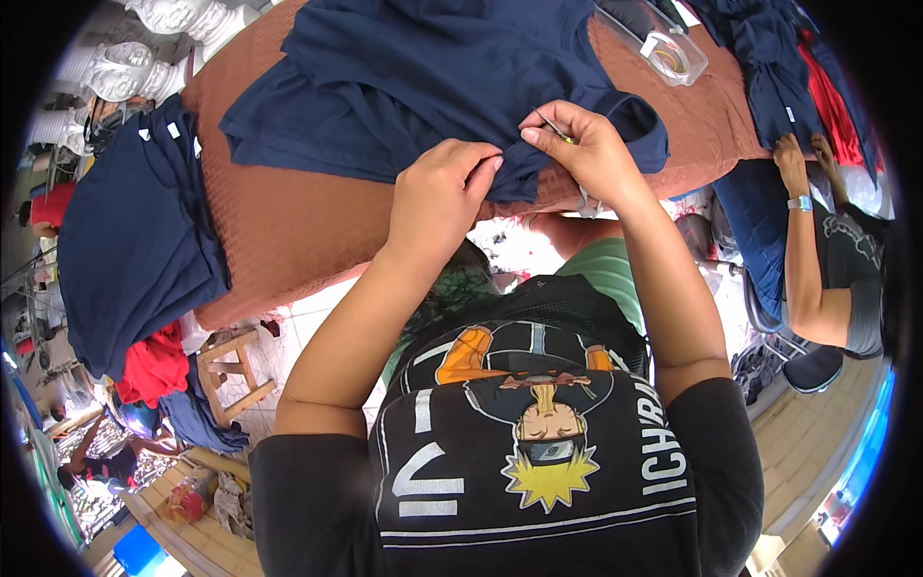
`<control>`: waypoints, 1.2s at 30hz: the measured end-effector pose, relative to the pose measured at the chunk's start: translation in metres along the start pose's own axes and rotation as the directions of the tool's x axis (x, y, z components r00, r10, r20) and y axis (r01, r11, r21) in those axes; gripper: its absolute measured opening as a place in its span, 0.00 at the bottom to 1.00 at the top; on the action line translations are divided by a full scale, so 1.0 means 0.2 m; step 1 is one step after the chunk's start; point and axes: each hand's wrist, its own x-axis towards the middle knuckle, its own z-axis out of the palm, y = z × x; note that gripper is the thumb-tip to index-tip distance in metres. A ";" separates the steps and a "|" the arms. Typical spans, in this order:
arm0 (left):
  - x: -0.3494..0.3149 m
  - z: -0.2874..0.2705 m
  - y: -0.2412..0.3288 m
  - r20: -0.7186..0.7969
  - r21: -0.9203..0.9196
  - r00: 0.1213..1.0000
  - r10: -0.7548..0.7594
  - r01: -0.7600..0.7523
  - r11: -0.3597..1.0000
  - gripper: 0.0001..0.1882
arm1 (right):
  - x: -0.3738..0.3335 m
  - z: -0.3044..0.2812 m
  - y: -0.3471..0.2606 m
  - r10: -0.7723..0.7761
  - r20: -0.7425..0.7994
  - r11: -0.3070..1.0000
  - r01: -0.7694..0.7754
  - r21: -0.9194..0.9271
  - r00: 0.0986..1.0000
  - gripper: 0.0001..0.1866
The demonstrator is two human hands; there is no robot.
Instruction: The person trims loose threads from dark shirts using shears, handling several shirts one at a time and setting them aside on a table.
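A navy blue garment (433, 77) lies spread over the table in front of me, one edge of it gathered between my hands. My left hand (442, 188) pinches that near edge between thumb and fingers. Just to its right, my right hand (586, 149) grips a thin pointed metal tool (551, 123) with a yellowish part. The tool points up and to the left, above the cloth; its exact kind is partly hidden by my fingers. Some of the navy fabric hangs over the table's front edge below my hands.
The table has a brown cloth cover (288, 250). At the back right stands a clear plastic box (663, 48) with a tape roll. Navy garments (144, 240) hang at left above red cloth (154, 370) and a wooden stool (231, 375). Another person's arm (800, 231) handles navy cloth at right.
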 end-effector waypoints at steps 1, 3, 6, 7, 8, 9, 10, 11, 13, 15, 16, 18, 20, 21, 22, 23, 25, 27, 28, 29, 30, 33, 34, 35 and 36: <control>0.00 0.00 0.00 -0.006 0.003 1.000 0.013 -0.013 1.000 0.12 | -0.01 0.00 0.01 0.029 0.011 0.999 -0.029 -0.026 1.000 0.12; 0.01 -0.01 0.00 0.013 -0.091 0.997 -0.070 0.071 0.993 0.10 | 0.00 0.00 0.03 0.050 0.025 0.998 -0.049 -0.042 0.998 0.11; 0.01 -0.04 0.01 0.095 -0.294 0.962 -0.254 0.271 0.917 0.08 | 0.00 0.00 0.01 0.099 0.050 0.992 -0.095 -0.081 0.994 0.10; 0.02 -0.05 0.00 0.095 -0.309 0.961 -0.260 0.276 0.910 0.08 | 0.00 0.00 0.00 0.118 0.058 0.989 -0.112 -0.097 0.991 0.09; 0.02 -0.05 0.00 0.095 -0.327 0.960 -0.264 0.281 0.903 0.09 | 0.00 0.01 0.01 0.065 0.028 0.987 -0.060 -0.149 0.997 0.09; 0.03 -0.05 0.00 0.115 -0.316 0.952 -0.283 0.306 0.898 0.09 | -0.01 0.02 0.02 0.010 0.001 0.980 -0.010 -0.201 1.000 0.10; 0.03 -0.06 0.01 0.135 -0.305 0.944 -0.302 0.330 0.893 0.10 | -0.01 0.02 0.03 -0.046 -0.023 0.966 0.039 -0.254 0.999 0.10; 0.03 -0.06 0.01 0.152 -0.294 0.933 -0.325 0.357 0.887 0.11 | -0.02 0.03 0.02 -0.140 -0.068 0.955 0.116 -0.274 0.988 0.10; 0.05 -0.06 0.01 0.144 -0.308 0.930 -0.337 0.366 0.878 0.11 | -0.06 0.07 -0.04 -0.324 -0.151 0.909 0.263 -0.323 0.934 0.09; 0.05 -0.06 0.01 0.140 -0.307 0.930 -0.341 0.368 0.878 0.11 | -0.11 0.09 -0.12 -0.308 -0.110 0.920 0.266 -0.287 0.945 0.08; 0.05 -0.06 0.01 0.139 -0.299 0.930 -0.339 0.366 0.881 0.11 | -0.12 0.09 -0.14 -0.301 -0.089 0.925 0.268 -0.269 0.950 0.07; 0.05 -0.06 0.01 0.141 -0.278 0.936 -0.323 0.351 0.894 0.11 | -0.12 0.10 -0.14 -0.238 -0.056 0.938 0.214 -0.272 0.970 0.09; 0.05 -0.07 0.02 0.137 -0.247 0.941 -0.310 0.335 0.909 0.10 | -0.12 0.11 -0.15 -0.179 -0.028 0.952 0.166 -0.258 0.983 0.12; 0.04 -0.08 0.02 0.131 -0.242 0.946 -0.297 0.321 0.916 0.10 | -0.12 0.11 -0.17 -0.153 -0.017 0.959 0.145 -0.242 0.988 0.13; 0.04 -0.08 0.02 0.125 -0.237 0.951 -0.284 0.306 0.922 0.10 | -0.13 0.11 -0.18 -0.127 -0.005 0.966 0.123 -0.227 0.992 0.14; 0.04 -0.08 0.03 0.120 -0.233 0.955 -0.272 0.293 0.927 0.09 | -0.14 0.10 -0.18 -0.165 -0.012 0.956 0.157 -0.247 0.986 0.14; 0.04 -0.09 0.04 0.119 -0.199 0.963 -0.242 0.262 0.944 0.09 | -0.16 0.08 -0.19 -0.239 -0.025 0.932 0.222 -0.288 0.971 0.14; 0.03 -0.10 0.05 0.122 -0.170 0.968 -0.218 0.237 0.957 0.08 | -0.17 0.06 -0.21 -0.296 0.034 0.872 0.285 -0.397 0.955 0.12; 0.03 -0.10 0.06 0.124 -0.158 0.970 -0.209 0.227 0.961 0.08 | -0.17 0.05 -0.21 -0.321 0.066 0.836 0.316 -0.448 0.945 0.11; 0.03 -0.10 0.06 0.125 -0.145 0.972 -0.196 0.214 0.966 0.08 | -0.17 0.05 -0.21 -0.326 0.069 0.832 0.320 -0.452 0.943 0.11; 0.03 -0.09 0.06 0.121 -0.131 0.977 -0.178 0.193 0.972 0.08 | -0.17 0.05 -0.19 -0.330 0.072 0.829 0.325 -0.456 0.941 0.10; 0.04 -0.09 0.06 0.111 -0.089 0.984 -0.139 0.150 0.985 0.08 | -0.18 0.06 -0.20 -0.317 0.074 0.821 0.313 -0.478 0.946 0.10; 0.04 -0.08 0.06 0.113 -0.077 0.984 -0.137 0.146 0.986 0.08 | -0.18 0.06 -0.20 -0.308 0.074 0.819 0.304 -0.487 0.948 0.10; 0.04 -0.08 0.06 0.115 -0.065 0.984 -0.135 0.143 0.988 0.08 | -0.18 0.06 -0.21 -0.312 0.079 0.812 0.309 -0.495 0.947 0.09; 0.04 -0.08 0.06 0.114 -0.062 0.985 -0.130 0.138 0.988 0.08 | -0.18 0.06 -0.21 -0.315 0.084 0.805 0.313 -0.504 0.945 0.09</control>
